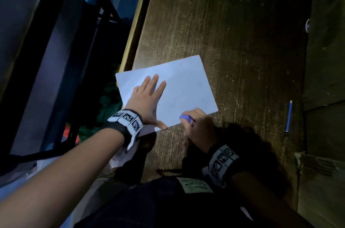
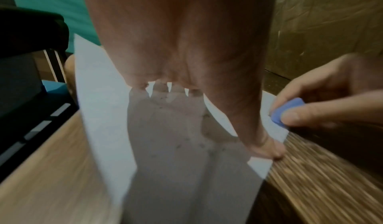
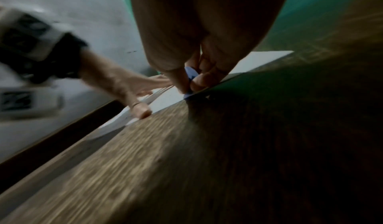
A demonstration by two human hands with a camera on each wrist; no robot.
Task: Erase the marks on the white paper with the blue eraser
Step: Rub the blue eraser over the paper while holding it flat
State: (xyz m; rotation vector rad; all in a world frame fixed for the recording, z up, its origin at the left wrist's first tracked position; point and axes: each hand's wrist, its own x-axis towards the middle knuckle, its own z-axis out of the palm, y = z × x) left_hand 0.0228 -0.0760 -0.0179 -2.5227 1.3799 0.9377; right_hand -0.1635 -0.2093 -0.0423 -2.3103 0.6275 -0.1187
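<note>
One white paper under flat left hand; one blue eraser pinched in right hand, seemingly touching it

Head view looks steeply down from above onto the table, with the white paper at frame centre. Each wrist view sits low and close behind its own hand, skimming the paper. All three views share that sheet.
</note>
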